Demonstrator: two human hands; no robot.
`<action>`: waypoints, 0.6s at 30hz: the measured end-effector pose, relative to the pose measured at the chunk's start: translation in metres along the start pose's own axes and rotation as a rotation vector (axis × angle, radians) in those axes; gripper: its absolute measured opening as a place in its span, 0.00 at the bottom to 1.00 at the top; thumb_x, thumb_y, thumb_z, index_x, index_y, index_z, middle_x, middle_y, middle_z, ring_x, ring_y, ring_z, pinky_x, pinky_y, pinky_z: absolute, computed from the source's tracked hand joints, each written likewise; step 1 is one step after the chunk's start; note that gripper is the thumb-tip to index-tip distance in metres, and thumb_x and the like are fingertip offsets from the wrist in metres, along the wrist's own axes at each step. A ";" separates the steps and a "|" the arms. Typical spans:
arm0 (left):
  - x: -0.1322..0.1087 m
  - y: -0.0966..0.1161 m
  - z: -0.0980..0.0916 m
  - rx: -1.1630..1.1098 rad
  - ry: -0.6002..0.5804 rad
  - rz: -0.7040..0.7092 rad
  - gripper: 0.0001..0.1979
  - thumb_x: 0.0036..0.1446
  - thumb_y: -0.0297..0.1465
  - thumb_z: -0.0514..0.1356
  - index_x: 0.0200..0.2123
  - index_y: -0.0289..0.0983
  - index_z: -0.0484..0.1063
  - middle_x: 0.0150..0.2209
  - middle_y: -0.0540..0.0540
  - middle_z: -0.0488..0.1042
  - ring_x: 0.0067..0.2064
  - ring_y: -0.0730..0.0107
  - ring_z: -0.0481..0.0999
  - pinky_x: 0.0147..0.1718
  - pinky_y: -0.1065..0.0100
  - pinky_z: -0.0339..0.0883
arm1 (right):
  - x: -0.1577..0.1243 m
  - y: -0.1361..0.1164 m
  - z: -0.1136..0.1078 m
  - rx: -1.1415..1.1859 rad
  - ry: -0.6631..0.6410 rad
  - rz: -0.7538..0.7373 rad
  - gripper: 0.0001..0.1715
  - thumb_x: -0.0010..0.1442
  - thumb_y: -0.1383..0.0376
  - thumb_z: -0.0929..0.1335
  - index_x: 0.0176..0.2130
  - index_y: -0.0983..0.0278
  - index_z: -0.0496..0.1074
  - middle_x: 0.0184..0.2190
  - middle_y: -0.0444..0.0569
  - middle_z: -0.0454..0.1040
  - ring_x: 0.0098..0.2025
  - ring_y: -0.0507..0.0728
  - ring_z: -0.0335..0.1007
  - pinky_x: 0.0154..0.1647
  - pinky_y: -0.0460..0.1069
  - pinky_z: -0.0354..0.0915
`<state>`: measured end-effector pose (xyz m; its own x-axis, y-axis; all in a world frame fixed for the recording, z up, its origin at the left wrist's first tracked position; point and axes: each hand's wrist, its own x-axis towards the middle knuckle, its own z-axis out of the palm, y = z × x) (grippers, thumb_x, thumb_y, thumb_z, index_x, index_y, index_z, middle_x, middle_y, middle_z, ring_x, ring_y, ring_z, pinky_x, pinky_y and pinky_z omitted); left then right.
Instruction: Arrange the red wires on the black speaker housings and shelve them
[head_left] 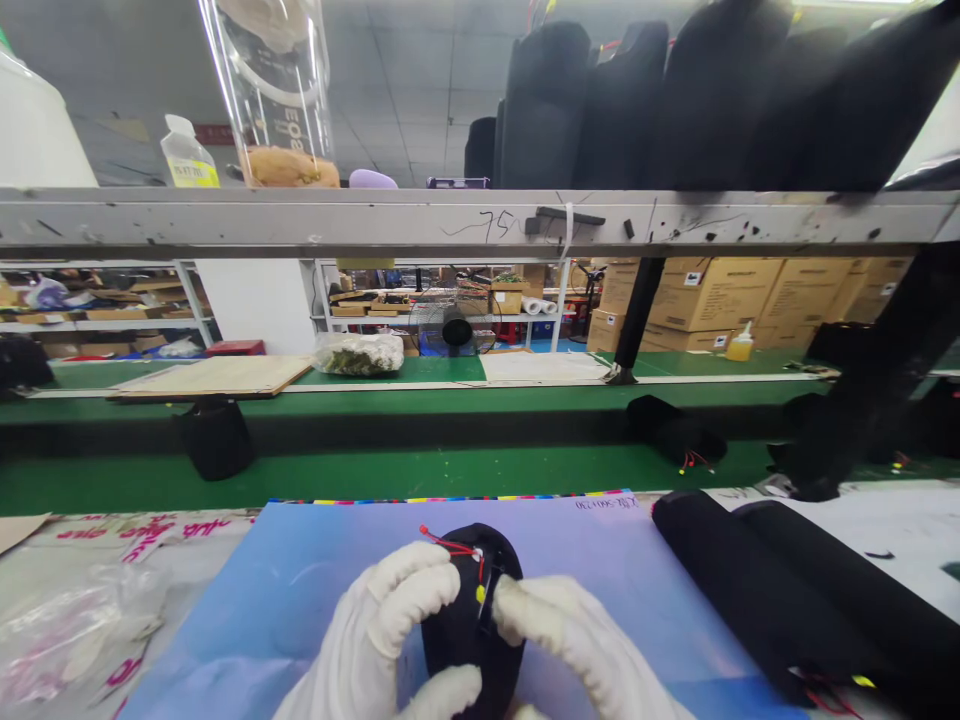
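Both hands at work low in the view, and we've got them in wrinkled white fabric gloves (592, 650)! Our left hand (390, 635) slants up from the bottom edge, fingers (416, 605) bent and bunched close together, thumb (446, 690) reaching out well below them, the whole grip curved in a firm C. Opposite, our right hand (559, 620) leans in from the lower right, knuckles crooked, fingertips (507, 606) pointing left, near the left fingers but apart from them. How its thumb sits, we can't clearly tell.
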<state>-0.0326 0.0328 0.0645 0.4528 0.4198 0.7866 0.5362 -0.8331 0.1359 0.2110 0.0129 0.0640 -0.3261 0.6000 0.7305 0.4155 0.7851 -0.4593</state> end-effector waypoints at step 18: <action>0.094 -0.049 0.001 -0.765 -0.800 -0.738 0.16 0.58 0.42 0.59 0.40 0.35 0.77 0.24 0.54 0.66 0.24 0.78 0.62 0.23 0.75 0.62 | 0.051 0.020 0.001 0.143 -0.181 0.463 0.12 0.63 0.63 0.64 0.38 0.62 0.77 0.36 0.48 0.81 0.38 0.57 0.77 0.42 0.51 0.73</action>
<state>-0.0160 0.1136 0.1312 0.6634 0.7330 -0.1503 0.4220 -0.2006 0.8841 0.2012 0.0594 0.0920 -0.2819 0.8968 0.3409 0.4347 0.4362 -0.7879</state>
